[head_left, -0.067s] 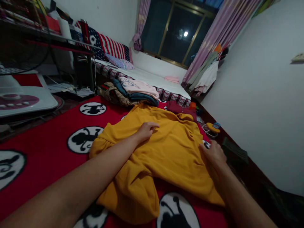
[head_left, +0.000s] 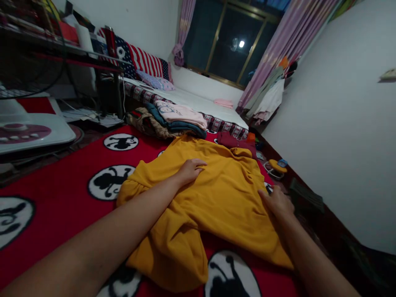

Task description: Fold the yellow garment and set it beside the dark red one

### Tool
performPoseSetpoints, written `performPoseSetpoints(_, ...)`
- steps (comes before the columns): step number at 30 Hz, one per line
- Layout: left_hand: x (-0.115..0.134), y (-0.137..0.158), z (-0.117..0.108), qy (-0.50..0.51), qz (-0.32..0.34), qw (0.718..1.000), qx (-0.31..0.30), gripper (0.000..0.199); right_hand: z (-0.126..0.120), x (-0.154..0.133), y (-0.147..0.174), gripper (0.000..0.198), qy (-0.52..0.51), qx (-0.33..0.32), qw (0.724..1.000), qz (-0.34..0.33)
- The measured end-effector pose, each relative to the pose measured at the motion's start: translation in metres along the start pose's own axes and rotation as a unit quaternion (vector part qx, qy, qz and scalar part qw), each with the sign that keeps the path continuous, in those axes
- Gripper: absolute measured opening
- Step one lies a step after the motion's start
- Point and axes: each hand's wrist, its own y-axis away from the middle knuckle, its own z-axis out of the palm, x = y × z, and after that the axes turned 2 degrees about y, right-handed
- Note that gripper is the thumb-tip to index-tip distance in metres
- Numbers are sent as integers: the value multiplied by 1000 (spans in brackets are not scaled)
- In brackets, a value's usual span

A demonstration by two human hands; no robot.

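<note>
A mustard-yellow garment (head_left: 222, 198), with sleeve-like parts and a gathered cuff at the left, lies spread and wrinkled on a red blanket (head_left: 71, 185). My left hand (head_left: 191, 170) rests on its upper middle, the thumb apart from the slightly bent fingers. At the garment's right edge is my right hand (head_left: 281, 202), its thumb stretched out over the cloth and away from the other fingers. Those other fingers are partly hidden, and no cloth shows pinched between them.
Beyond the garment sits a stack of folded clothes (head_left: 181, 115), with a folded maroon garment (head_left: 235, 141) to its right. A bed (head_left: 198, 101) stands below the window. At left are a desk (head_left: 105, 62) and a white-and-pink appliance (head_left: 34, 128); at right, a small yellow-seated stool (head_left: 276, 166).
My right hand has shifted very slightly left, its thumb a little farther over the cloth. My left hand and the garment look nearly unchanged.
</note>
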Motion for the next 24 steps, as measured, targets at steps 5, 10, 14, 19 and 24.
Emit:
performPoseSetpoints(5, -2, 2, -1, -56, 11, 998, -40, 39, -3, 10, 3, 36, -9, 47, 997, -61)
performPoseSetpoints(10, 0, 2, -5, -109, 22, 991, -77, 45, -3, 39, -9, 22, -21, 170, 974, -149)
performPoseSetpoints(14, 3, 2, -7, -166, 17, 981, -94, 45, -2, 51, -17, 23, 53, 119, 979, -156)
performPoseSetpoints(19, 3, 5, -6, -230, 26, 963, -138, 54, -13, 14, -19, 31, 59, 99, 973, -198)
performPoseSetpoints(24, 5, 7, -5, -244, 14, 959, -145, 55, -8, -32, -49, 45, -84, 92, 980, -153)
